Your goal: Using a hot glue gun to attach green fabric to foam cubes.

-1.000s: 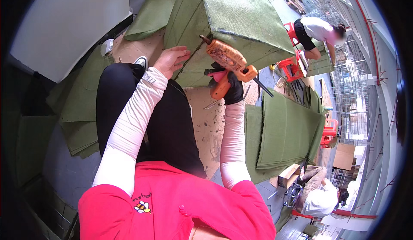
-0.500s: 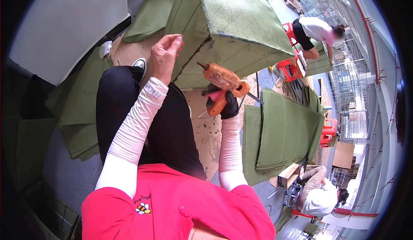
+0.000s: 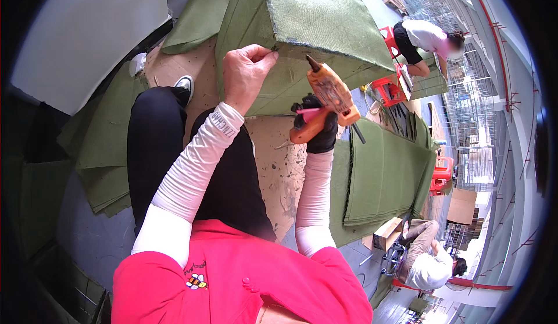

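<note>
Near the upper middle of the frame, the left hand [image 3: 247,71] is closed in a pinch on the edge of a green fabric-covered box [image 3: 317,22], fingertips pressed together where the cloth folds over the corner. The box fills the top centre of the frame, tilted, its lower face running down toward the person's knees. Just right of that hand, the right hand [image 3: 317,129], in a black glove, is wrapped tight around the grip of an orange glue gun [image 3: 328,94]; the nozzle points up and left, close to the box's edge but apart from it. Flat green fabric panels [image 3: 383,178] lie stacked at right of centre. A brown cardboard sheet [image 3: 279,161] lies between the legs and the panels.
</note>
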The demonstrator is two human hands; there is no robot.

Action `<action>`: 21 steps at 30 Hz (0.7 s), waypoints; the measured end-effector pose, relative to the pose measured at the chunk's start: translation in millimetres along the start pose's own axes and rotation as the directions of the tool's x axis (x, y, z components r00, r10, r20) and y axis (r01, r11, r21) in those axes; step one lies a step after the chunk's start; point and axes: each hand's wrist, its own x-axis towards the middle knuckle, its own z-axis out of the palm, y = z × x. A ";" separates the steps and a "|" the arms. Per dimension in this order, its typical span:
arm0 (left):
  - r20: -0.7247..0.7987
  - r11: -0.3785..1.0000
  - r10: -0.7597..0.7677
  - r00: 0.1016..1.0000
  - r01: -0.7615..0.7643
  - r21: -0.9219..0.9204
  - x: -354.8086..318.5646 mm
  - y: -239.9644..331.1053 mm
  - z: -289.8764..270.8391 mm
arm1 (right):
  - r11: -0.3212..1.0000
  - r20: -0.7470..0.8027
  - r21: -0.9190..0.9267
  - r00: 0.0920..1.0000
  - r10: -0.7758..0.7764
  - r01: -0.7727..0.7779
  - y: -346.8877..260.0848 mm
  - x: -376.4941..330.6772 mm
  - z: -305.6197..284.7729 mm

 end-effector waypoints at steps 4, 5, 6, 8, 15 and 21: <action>-0.036 0.992 0.002 0.999 0.003 0.127 1.8 0.4 -0.3 | 0.997 0.221 0.006 0.972 0.079 -0.082 13.7 25.3 4.0; -0.040 0.993 0.001 0.999 0.003 0.120 2.0 0.8 -0.1 | 1.000 0.180 -0.025 0.984 0.016 -0.012 20.8 32.0 5.0; -0.046 0.992 0.002 0.999 0.003 0.127 1.6 1.1 0.1 | 0.997 0.141 -0.060 0.989 -0.049 0.058 26.4 37.9 4.9; -0.055 0.991 0.005 0.998 0.002 0.133 2.1 1.1 -0.1 | 1.000 0.128 -0.011 0.992 -0.018 0.020 31.4 46.8 1.6; -0.008 0.998 0.025 1.000 -0.024 0.062 3.3 -10.5 -8.0 | 0.994 0.125 -0.097 0.992 -0.028 0.041 41.8 60.4 -15.9; -0.052 0.993 -0.087 0.995 0.082 -0.084 -9.4 -26.6 -37.8 | 0.993 0.111 -0.108 0.993 -0.029 0.041 53.4 69.6 -31.9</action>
